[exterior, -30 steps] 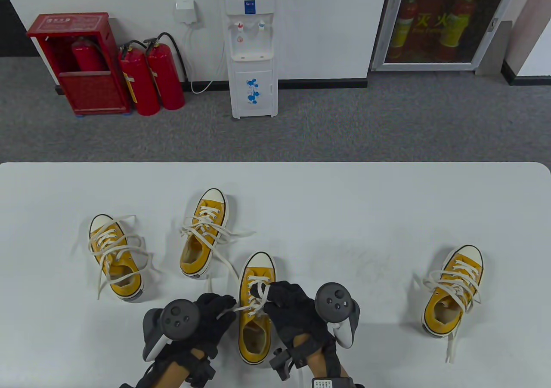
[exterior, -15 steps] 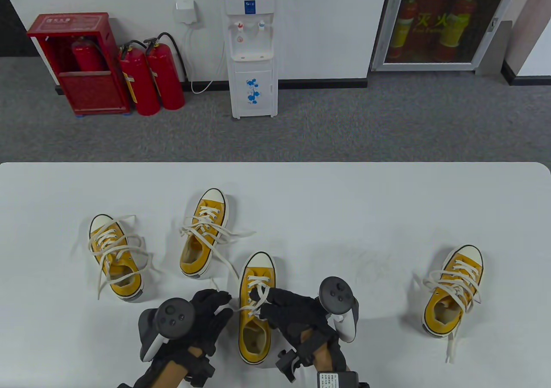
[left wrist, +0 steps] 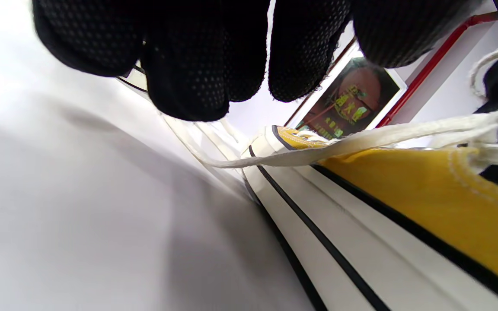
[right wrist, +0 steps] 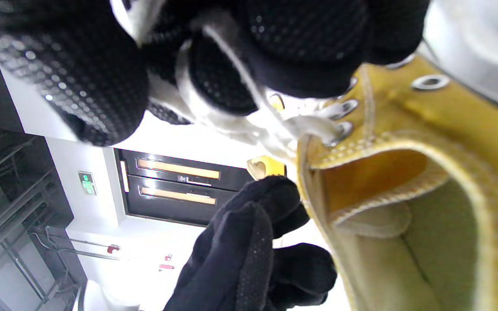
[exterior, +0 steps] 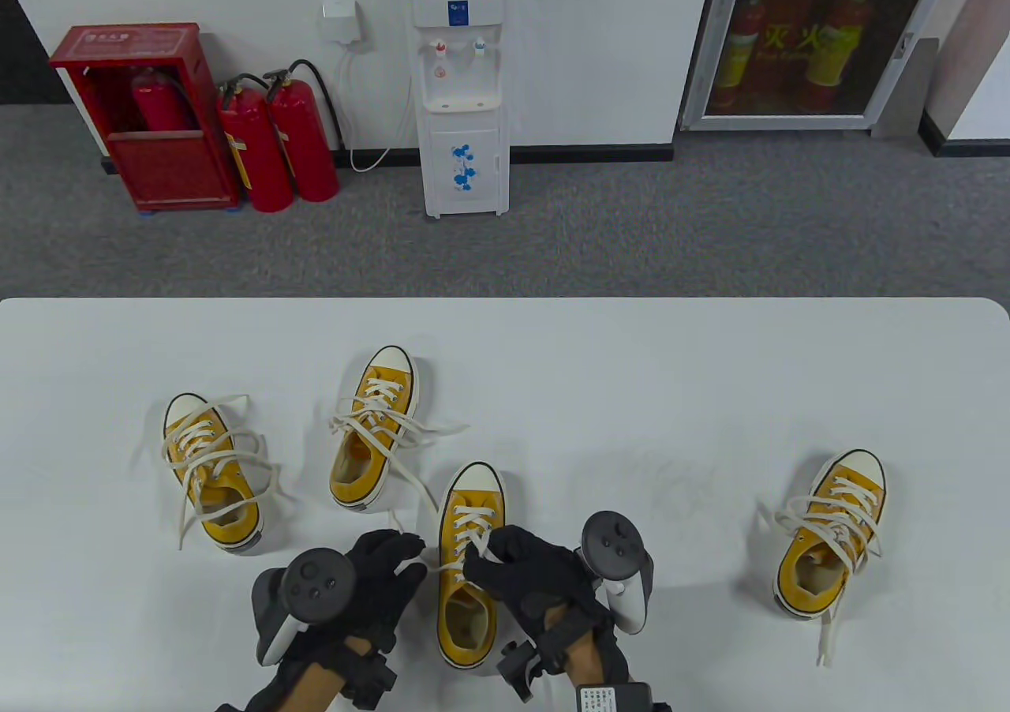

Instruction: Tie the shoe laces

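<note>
A white worktop (exterior: pixel 631 365) fills the lower half of the frame, carrying four yellow canvas sneakers with white toe caps and white laces. At lower left lies the first yellow sneaker (exterior: pixel 211 471), its laces loose and trailing. Just right of it and a little higher sits the second yellow sneaker (exterior: pixel 373 428), one lace end straying down and to the right. At bottom centre stands the third yellow sneaker (exterior: pixel 469 566), toe pointing toward the top of the frame; this is the one being worked on.

The left hand (exterior: pixel 379 582), in a black sensor glove, comes in from the bottom edge just left of that shoe, its grip pinched on a white lace end (exterior: pixel 412 566) drawn taut sideways from the eyelets; in the left wrist view the lace (left wrist: pixel 361 140) runs across above the shoe's yellow side. The right hand (exterior: pixel 529 574), also black-gloved, rests over the shoe's lacing, its grip closed on the other white lace (right wrist: pixel 214 103) close above the metal eyelets.

At lower right, well apart, lies the fourth yellow sneaker (exterior: pixel 832 534), laces loose
</note>
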The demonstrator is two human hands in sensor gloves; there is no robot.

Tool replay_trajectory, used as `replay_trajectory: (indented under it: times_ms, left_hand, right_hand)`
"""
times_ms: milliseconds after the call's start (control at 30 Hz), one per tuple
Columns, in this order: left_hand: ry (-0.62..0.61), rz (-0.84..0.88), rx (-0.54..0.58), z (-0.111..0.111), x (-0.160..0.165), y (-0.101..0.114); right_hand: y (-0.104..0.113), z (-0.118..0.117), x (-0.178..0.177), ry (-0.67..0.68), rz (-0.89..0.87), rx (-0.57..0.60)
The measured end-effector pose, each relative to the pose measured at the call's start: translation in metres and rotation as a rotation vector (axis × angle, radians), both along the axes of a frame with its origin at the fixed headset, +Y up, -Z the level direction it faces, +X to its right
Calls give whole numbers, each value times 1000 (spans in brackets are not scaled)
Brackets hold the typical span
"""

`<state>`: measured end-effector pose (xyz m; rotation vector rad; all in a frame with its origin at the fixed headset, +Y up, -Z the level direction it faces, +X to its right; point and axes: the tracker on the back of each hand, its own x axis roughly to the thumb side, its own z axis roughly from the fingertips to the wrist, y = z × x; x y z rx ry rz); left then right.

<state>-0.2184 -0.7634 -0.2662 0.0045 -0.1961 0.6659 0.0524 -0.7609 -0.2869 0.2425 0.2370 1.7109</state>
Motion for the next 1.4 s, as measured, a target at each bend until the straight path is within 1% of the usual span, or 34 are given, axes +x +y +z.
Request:
replay_trajectory:
  times_ms: [200, 400, 467, 867, 1067, 1200, 1300, 1400]
  left_hand:
    - [-2, 4, 2, 0, 0, 0]
    - [-6, 6, 2, 0, 0, -1]
    - [-6, 7, 3, 1, 0, -1]
    - [-7, 42, 23, 1, 0, 0]
    - [-20, 140, 42, 3, -1, 3]
    - [-38, 277, 43, 5, -1, 5]
    - [-47, 332, 48, 6, -1, 6]
    - [-52, 333, 56, 7, 0, 7]
  right_hand:
    - [0, 0, -1, -43, 5, 10]
    - [-1, 0, -3, -34, 1, 7]
    - [-1, 0, -4, -8, 3, 3]
    - [5, 1, -2, 43, -4, 8]
    - [4, 2, -5, 92, -5, 7]
    - [6, 2, -9, 126, 7, 35]
    - [9, 4, -10, 119, 57, 74]
    - [12, 5, -11, 95, 96, 97]
